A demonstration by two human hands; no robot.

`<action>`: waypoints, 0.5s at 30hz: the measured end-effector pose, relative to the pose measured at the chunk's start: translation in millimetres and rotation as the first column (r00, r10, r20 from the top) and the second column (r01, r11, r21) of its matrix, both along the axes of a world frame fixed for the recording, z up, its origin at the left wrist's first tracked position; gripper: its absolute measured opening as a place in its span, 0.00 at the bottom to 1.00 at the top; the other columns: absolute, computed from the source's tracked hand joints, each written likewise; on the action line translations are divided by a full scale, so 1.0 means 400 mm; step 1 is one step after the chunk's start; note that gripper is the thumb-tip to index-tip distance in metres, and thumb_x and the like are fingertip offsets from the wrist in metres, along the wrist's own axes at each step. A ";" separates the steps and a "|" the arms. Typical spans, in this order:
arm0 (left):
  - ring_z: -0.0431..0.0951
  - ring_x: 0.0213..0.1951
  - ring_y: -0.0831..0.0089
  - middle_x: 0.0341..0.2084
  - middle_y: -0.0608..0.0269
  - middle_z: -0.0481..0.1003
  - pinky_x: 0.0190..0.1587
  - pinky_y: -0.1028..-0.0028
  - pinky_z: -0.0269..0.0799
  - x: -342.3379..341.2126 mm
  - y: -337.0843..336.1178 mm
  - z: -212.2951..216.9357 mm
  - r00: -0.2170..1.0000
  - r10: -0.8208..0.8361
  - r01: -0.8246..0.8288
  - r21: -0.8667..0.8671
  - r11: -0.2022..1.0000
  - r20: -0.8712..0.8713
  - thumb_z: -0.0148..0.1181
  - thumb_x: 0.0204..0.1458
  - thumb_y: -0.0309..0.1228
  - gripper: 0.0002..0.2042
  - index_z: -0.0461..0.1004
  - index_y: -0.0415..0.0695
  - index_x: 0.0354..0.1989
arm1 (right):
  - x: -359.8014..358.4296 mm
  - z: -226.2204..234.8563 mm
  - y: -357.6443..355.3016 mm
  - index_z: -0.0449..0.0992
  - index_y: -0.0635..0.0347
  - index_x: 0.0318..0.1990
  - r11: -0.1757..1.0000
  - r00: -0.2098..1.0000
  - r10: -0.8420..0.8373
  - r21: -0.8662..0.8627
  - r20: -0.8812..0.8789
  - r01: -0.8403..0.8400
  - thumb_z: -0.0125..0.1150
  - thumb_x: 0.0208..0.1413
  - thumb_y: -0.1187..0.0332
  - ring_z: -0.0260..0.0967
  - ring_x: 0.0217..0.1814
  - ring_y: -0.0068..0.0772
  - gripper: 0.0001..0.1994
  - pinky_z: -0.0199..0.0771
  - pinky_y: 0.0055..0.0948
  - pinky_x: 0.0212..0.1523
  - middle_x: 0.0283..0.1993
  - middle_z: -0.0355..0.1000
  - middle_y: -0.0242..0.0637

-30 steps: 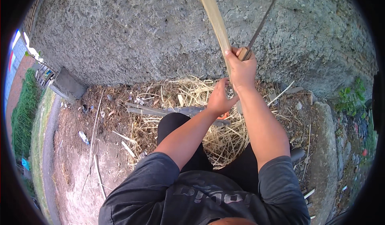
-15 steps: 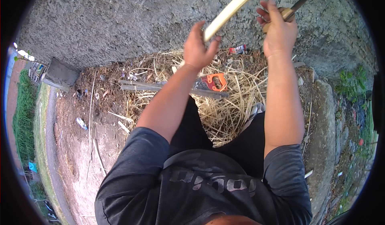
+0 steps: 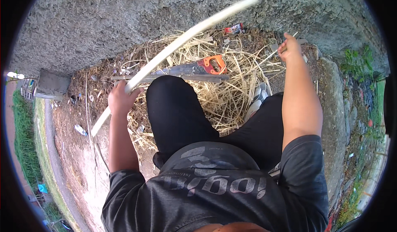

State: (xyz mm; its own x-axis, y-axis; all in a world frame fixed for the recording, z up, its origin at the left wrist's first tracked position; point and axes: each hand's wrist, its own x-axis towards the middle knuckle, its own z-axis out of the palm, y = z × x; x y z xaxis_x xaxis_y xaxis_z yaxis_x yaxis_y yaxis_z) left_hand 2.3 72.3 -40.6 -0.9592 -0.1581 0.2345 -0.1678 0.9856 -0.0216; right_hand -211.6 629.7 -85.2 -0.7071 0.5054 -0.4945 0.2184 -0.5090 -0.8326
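My left hand point(image 3: 120, 99), off to the left beside my raised knee, is closed round a long pale bamboo strip point(image 3: 173, 46). The strip slants from the lower left up to the wall; its far end is smeared by motion. Further off on the right, my right hand point(image 3: 291, 49) is partly curled, with a bit of the knife's brown handle point(image 3: 284, 48) showing at the fingers; its blade cannot be made out. Between my hands a handsaw point(image 3: 213, 65) with an orange grip lies on the ground, by a flat grey wooden board point(image 3: 198, 78).
A rough grey wall point(image 3: 124, 21) rises along the far side. Straw-like shavings point(image 3: 223, 104) cover the ground between my legs. A red wrapper point(image 3: 234, 28) lies at the wall's foot, a plastic bottle point(image 3: 80, 129) at the left. A concrete block point(image 3: 53, 83) stands at far left.
My left hand has swung left and nearer with the bamboo strip, whose near end now sticks out past the hand. My right hand has come down from the wall; the knife blade no longer shows.
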 end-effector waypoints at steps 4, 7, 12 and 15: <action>0.80 0.31 0.43 0.24 0.47 0.77 0.34 0.50 0.73 0.050 -0.049 -0.043 0.985 0.122 -0.126 0.025 0.992 0.122 0.56 0.51 0.65 0.33 0.72 0.40 0.31 | 0.004 -0.047 -0.052 0.67 0.52 0.37 0.991 0.981 -0.020 -0.126 0.195 0.046 0.64 0.60 0.56 0.56 0.21 0.23 0.13 0.58 0.27 0.21 0.25 0.59 0.29; 0.80 0.33 0.43 0.25 0.44 0.78 0.37 0.49 0.74 0.058 -0.083 -0.088 0.942 0.188 -0.211 0.055 0.976 0.276 0.49 0.57 0.64 0.33 0.73 0.39 0.30 | 0.060 -0.006 -0.176 0.70 0.54 0.42 0.955 0.974 0.160 0.224 0.158 -0.193 0.59 0.61 0.45 0.55 0.19 0.22 0.21 0.58 0.26 0.19 0.22 0.59 0.29; 0.82 0.36 0.47 0.27 0.45 0.79 0.40 0.52 0.77 0.047 -0.116 -0.120 0.840 0.221 -0.236 -0.034 0.971 0.496 0.42 0.59 0.65 0.34 0.74 0.40 0.33 | 0.108 -0.024 -0.305 0.70 0.61 0.39 0.667 0.774 0.608 0.413 0.179 -0.620 0.52 0.60 0.35 0.50 0.18 0.16 0.31 0.54 0.22 0.19 0.21 0.56 0.24; 0.82 0.35 0.51 0.27 0.48 0.79 0.40 0.54 0.78 0.023 -0.116 -0.105 0.822 0.224 -0.230 -0.055 0.972 0.524 0.42 0.59 0.66 0.34 0.74 0.41 0.34 | 0.101 -0.093 -0.366 0.73 0.65 0.42 0.288 0.592 0.714 0.614 0.374 -0.735 0.47 0.62 0.36 0.62 0.24 0.24 0.33 0.65 0.30 0.29 0.23 0.64 0.30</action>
State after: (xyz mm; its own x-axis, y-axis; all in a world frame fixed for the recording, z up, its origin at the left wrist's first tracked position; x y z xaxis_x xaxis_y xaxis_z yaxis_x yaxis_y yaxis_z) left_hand 11.3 26.0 -82.7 -0.8743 -0.3860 -0.2942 -0.3529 0.9218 -0.1604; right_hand -171.1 483.2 -122.6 -0.9535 -0.0436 -0.2983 0.2285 0.5410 -0.8094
